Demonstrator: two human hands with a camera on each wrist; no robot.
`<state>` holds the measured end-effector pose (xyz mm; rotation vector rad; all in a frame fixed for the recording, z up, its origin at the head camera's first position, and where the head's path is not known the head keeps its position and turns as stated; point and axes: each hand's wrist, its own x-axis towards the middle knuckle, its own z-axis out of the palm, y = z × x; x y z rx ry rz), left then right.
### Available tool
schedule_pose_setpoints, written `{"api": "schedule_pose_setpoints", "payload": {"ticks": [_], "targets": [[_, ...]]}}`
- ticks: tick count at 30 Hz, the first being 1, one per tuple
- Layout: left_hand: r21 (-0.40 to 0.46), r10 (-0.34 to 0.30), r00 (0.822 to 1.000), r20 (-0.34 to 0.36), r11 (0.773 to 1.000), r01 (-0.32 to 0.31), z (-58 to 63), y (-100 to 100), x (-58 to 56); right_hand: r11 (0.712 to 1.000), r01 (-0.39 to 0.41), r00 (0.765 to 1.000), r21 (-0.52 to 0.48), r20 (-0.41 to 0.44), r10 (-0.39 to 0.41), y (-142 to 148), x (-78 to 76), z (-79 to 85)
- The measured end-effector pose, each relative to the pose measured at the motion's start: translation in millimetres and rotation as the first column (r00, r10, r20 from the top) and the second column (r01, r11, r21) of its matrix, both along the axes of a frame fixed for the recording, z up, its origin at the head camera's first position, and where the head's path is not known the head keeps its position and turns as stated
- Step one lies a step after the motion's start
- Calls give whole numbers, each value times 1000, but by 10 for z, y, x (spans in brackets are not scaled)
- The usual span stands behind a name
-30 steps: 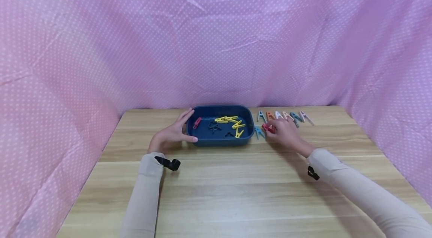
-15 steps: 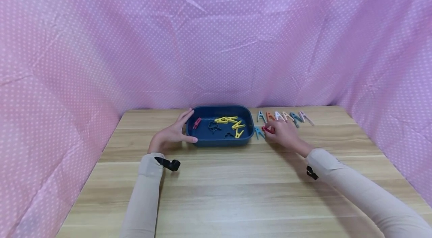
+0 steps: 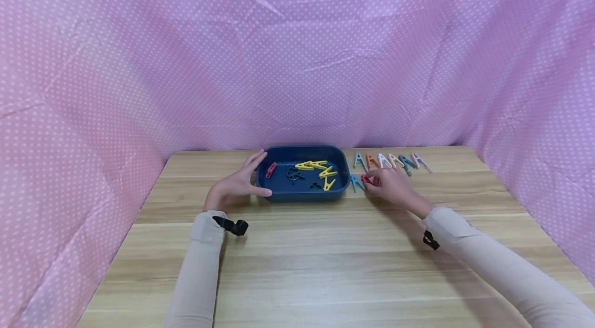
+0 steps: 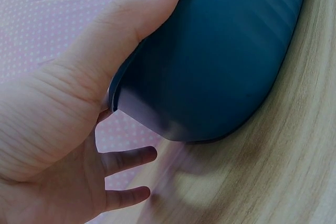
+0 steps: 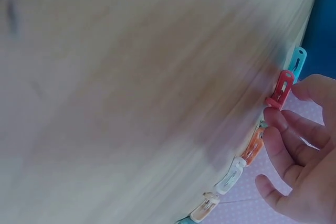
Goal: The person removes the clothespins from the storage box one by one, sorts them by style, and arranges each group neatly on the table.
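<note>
In the head view, the right hand (image 3: 392,182) has thumb and forefinger clamped on a red clothespin (image 3: 365,179), which sits at its fingertips, partly hidden by them. Just left of that hand stands a blue clothespin (image 3: 355,180), then a dark blue tray (image 3: 307,197). Beyond the hand runs a row: light blue clothespin (image 3: 358,158), orange clothespin (image 3: 370,158), white clothespin (image 3: 382,158), cream clothespin (image 3: 393,158), teal clothespin (image 3: 405,159) and lilac clothespin (image 3: 416,157). The left hand (image 3: 239,182) spreads across the tray's near end, thumb and fingers wide apart, touching its rim. Inside, to the right of that hand, are a pinkish-red clothespin (image 3: 271,170), yellow clothespins (image 3: 328,172) and dark shaped pieces (image 3: 294,174). Beneath both hands is a pale wooden table (image 3: 325,266); a pink dotted curtain (image 3: 297,59) hangs beyond them.

The left wrist view alone shows the tray's smooth outer wall beside the left hand. Its thumb lies along the rim; two straight fingers (image 4: 128,161) point out below, clear of the tray, and others are hidden.

The right wrist view reveals the red clothespin's side, with a holed, rounded end. That end points away from the right hand's fingertips; the long axis slants much like the blue clothespin's behind it. Whether the red one touches the table, I cannot tell.
</note>
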<state>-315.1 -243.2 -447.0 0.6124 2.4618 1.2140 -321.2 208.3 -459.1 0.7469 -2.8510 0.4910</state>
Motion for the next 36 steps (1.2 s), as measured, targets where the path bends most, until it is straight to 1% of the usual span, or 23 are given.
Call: {"api": "schedule_pose_setpoints", "payload": {"ticks": [8, 14, 21, 26, 32, 36], "targets": [[6, -6, 1000, -10, 1000, 6, -4, -1, -2, 999, 13, 999, -36, 47, -11, -17, 29, 8], [11, 6, 1000, 7, 1000, -6, -7, 7, 1, 999, 11, 999, -50, 44, -9, -41, 35, 18], [18, 1, 1000, 8, 1000, -1, 5, 8, 9, 998, 10, 999, -59, 46, -7, -41, 33, 42], [20, 1, 1000, 9, 1000, -1, -1, 5, 5, 998, 24, 998, -60, 56, -20, -45, 15, 65], [19, 5, 1000, 15, 1000, -5, -3, 7, 1, 998, 22, 1000, -58, 23, -21, -90, -4, 115], [11, 5, 1000, 12, 1000, -5, 8, 5, 11, 997, 22, 1000, -78, 3, -22, -136, -9, 167]]}}
